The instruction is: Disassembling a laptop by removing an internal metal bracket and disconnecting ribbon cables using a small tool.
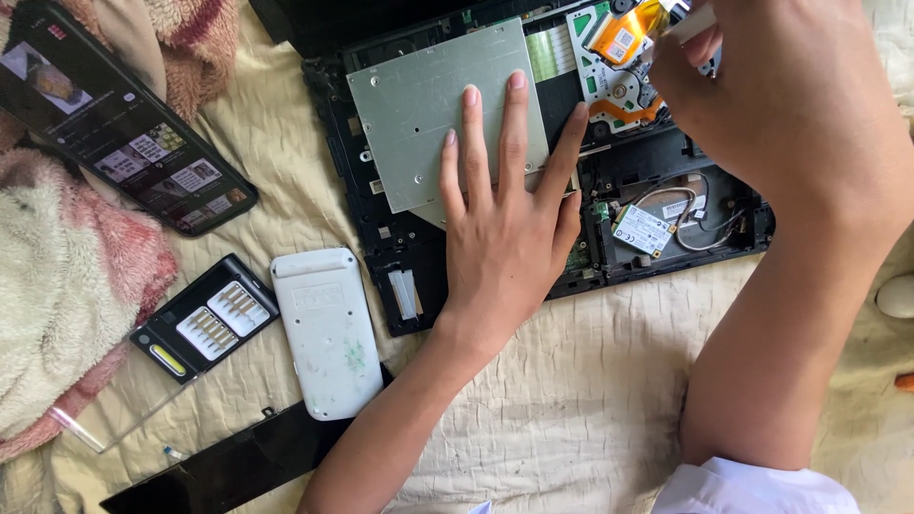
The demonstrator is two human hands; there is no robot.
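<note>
An opened black laptop base point(381, 238) lies upside down on a cream quilt, its circuit boards and wires bare. My left hand point(505, 219) lies flat with fingers spread on a grey metal drive point(419, 105) set in the chassis. My right hand point(781, 95) hovers over the upper right part, pinching a thin white tool point(687, 26) whose tip is by an orange flex cable point(624, 33). A small card with wires point(644, 228) sits in the bay to the right of my left hand.
A black phone with a lit screen point(124, 133) rests at the upper left on a fluffy blanket point(57, 286). A black case of screwdriver bits point(205, 319), a white oblong cover point(327, 328) and a black panel strip point(238, 466) lie in front of the laptop.
</note>
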